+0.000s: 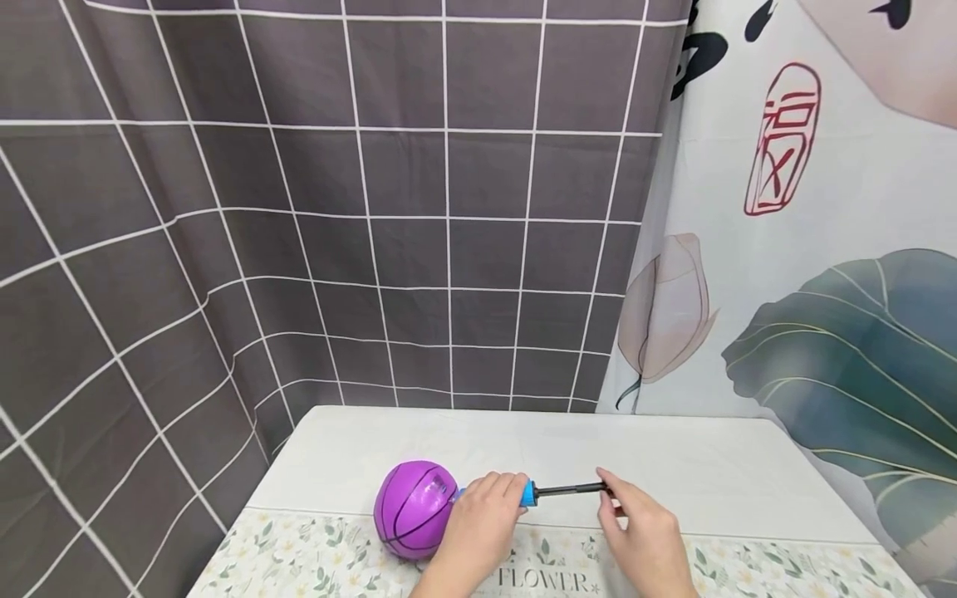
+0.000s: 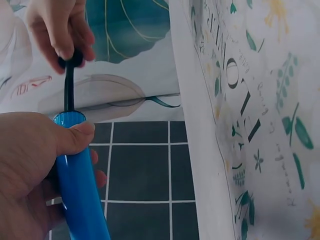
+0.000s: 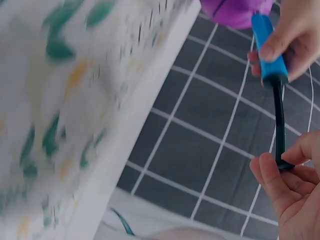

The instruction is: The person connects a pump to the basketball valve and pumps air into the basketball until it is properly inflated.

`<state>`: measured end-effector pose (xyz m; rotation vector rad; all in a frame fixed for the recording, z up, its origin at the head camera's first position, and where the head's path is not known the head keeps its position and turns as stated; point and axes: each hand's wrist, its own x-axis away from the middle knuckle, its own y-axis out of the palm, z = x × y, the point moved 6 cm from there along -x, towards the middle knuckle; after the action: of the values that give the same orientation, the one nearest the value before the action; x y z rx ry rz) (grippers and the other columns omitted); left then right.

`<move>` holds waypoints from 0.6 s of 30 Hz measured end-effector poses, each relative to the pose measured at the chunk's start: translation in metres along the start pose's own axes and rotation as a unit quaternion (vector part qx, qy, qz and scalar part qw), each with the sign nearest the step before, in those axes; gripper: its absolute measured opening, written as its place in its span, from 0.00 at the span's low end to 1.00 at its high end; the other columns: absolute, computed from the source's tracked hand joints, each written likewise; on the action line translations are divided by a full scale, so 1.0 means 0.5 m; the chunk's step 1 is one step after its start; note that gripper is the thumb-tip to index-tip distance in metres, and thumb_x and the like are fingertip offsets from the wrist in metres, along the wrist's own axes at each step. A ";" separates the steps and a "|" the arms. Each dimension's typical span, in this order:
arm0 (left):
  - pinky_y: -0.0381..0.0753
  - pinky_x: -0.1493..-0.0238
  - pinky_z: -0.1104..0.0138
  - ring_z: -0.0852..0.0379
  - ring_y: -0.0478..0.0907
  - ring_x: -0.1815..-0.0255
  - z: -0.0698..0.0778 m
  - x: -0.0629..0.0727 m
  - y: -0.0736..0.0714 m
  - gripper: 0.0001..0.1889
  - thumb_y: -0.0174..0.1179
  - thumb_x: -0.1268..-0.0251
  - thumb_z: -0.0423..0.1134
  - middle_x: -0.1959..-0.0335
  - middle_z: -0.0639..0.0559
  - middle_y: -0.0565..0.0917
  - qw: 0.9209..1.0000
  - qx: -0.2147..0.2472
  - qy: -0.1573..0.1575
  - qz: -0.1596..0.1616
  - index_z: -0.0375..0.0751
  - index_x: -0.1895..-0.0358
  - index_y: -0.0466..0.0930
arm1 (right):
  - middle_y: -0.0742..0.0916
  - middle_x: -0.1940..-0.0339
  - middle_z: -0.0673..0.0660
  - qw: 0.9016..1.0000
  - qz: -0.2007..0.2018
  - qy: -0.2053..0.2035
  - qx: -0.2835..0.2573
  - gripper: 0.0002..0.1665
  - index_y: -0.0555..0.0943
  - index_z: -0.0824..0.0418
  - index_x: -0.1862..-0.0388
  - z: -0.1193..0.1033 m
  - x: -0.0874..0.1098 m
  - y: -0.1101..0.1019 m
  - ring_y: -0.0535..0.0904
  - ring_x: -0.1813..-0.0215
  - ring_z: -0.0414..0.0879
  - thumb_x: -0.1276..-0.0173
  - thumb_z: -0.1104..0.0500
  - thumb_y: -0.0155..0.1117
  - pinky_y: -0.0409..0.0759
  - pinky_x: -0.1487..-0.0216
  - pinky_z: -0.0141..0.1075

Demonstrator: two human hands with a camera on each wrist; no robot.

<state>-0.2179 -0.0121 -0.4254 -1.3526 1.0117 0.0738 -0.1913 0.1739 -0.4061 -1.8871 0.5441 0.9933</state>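
Note:
A blue hand pump (image 2: 82,185) with a black rod (image 1: 571,490) points sideways from a purple ball (image 1: 409,511), its tip end right at the ball's side. My left hand (image 1: 484,517) wraps round the blue barrel, thumb lying along it in the left wrist view. At the other end my right hand (image 1: 641,531) pinches the small black handle (image 3: 285,165) between thumb and fingers. The rod is drawn well out of the barrel. Black seam lines mark the ball like a basketball, and the left hand partly hides its right side.
Ball and hands are over a table (image 1: 673,465) with a white back strip and a flowered cloth (image 1: 299,552) in front. Behind stands a dark gridded curtain (image 1: 404,257); a white curtain (image 1: 733,332) with painted leaves hangs at the right.

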 end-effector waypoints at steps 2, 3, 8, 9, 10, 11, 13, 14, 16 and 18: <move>0.83 0.52 0.68 0.61 0.82 0.58 -0.002 -0.001 0.000 0.22 0.73 0.45 0.44 0.57 0.57 0.86 1.000 0.003 -0.004 -0.001 0.44 0.48 0.81 | 0.91 0.63 0.58 1.000 -0.003 0.013 0.009 0.24 0.87 0.64 0.51 0.015 -0.003 -0.012 0.86 0.73 0.44 0.50 0.73 0.73 0.83 0.73 0.29; 0.83 0.52 0.68 0.61 0.82 0.58 -0.002 -0.002 0.000 0.22 0.73 0.45 0.44 0.57 0.57 0.86 1.000 0.005 -0.005 -0.001 0.44 0.48 0.81 | 0.91 0.62 0.58 1.000 -0.005 0.018 0.011 0.24 0.87 0.64 0.50 0.020 -0.004 -0.016 0.86 0.73 0.44 0.49 0.73 0.73 0.83 0.73 0.29; 0.84 0.53 0.67 0.60 0.81 0.59 -0.004 -0.004 0.000 0.22 0.74 0.46 0.42 0.58 0.56 0.85 1.000 0.005 -0.005 0.004 0.42 0.48 0.81 | 0.91 0.61 0.60 1.000 -0.007 0.022 0.012 0.24 0.86 0.65 0.49 0.023 -0.009 -0.021 0.87 0.72 0.45 0.48 0.75 0.72 0.84 0.72 0.31; 0.84 0.53 0.67 0.60 0.81 0.59 -0.004 -0.005 0.000 0.22 0.74 0.46 0.42 0.58 0.56 0.85 1.000 0.003 -0.004 0.005 0.42 0.49 0.81 | 0.91 0.62 0.60 1.000 -0.006 0.020 0.012 0.24 0.86 0.66 0.50 0.020 -0.008 -0.019 0.86 0.72 0.45 0.49 0.75 0.72 0.84 0.73 0.32; 0.84 0.53 0.67 0.60 0.81 0.59 -0.003 -0.005 0.000 0.21 0.75 0.46 0.42 0.58 0.55 0.85 1.000 0.002 -0.004 0.006 0.42 0.49 0.81 | 0.91 0.62 0.61 1.000 -0.005 0.017 0.012 0.24 0.86 0.66 0.50 0.015 -0.007 -0.016 0.86 0.73 0.45 0.49 0.75 0.72 0.84 0.72 0.32; 0.84 0.52 0.67 0.60 0.81 0.59 -0.002 -0.006 0.001 0.21 0.75 0.46 0.42 0.59 0.55 0.85 1.000 0.001 -0.003 0.007 0.42 0.49 0.81 | 0.91 0.62 0.61 1.000 -0.004 0.015 0.012 0.24 0.85 0.67 0.50 0.010 -0.005 -0.012 0.86 0.73 0.45 0.49 0.75 0.72 0.85 0.72 0.32; 0.84 0.51 0.67 0.59 0.81 0.59 0.001 -0.007 0.001 0.21 0.75 0.46 0.42 0.59 0.54 0.86 1.000 0.000 -0.002 0.006 0.41 0.49 0.81 | 0.91 0.63 0.61 1.000 -0.005 0.013 0.015 0.23 0.86 0.68 0.51 -0.002 -0.001 -0.002 0.86 0.73 0.44 0.49 0.75 0.72 0.85 0.73 0.32; 0.84 0.51 0.67 0.59 0.81 0.60 0.003 -0.008 0.003 0.21 0.75 0.46 0.41 0.59 0.54 0.86 1.000 0.001 -0.001 0.005 0.41 0.50 0.82 | 0.91 0.64 0.61 1.000 -0.007 0.013 0.015 0.23 0.86 0.68 0.51 -0.008 0.002 0.004 0.86 0.73 0.43 0.49 0.75 0.72 0.84 0.74 0.32; 0.85 0.51 0.66 0.59 0.82 0.59 0.007 -0.009 0.005 0.21 0.75 0.46 0.41 0.58 0.53 0.86 1.000 0.000 0.001 0.003 0.40 0.50 0.82 | 0.91 0.64 0.61 1.000 -0.010 0.011 0.014 0.22 0.86 0.68 0.51 -0.021 0.007 0.016 0.85 0.74 0.42 0.49 0.74 0.72 0.83 0.75 0.30; 0.85 0.50 0.66 0.59 0.82 0.59 0.011 -0.009 0.008 0.20 0.75 0.45 0.41 0.58 0.53 0.86 1.000 -0.003 0.002 0.002 0.40 0.50 0.82 | 0.91 0.65 0.60 1.000 -0.015 0.009 0.010 0.22 0.86 0.68 0.52 -0.035 0.011 0.029 0.84 0.74 0.41 0.49 0.73 0.73 0.82 0.76 0.28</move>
<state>-0.2199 -0.0041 -0.4260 -1.3560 1.0179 0.0772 -0.1910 0.1519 -0.4133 -1.8832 0.5324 0.9503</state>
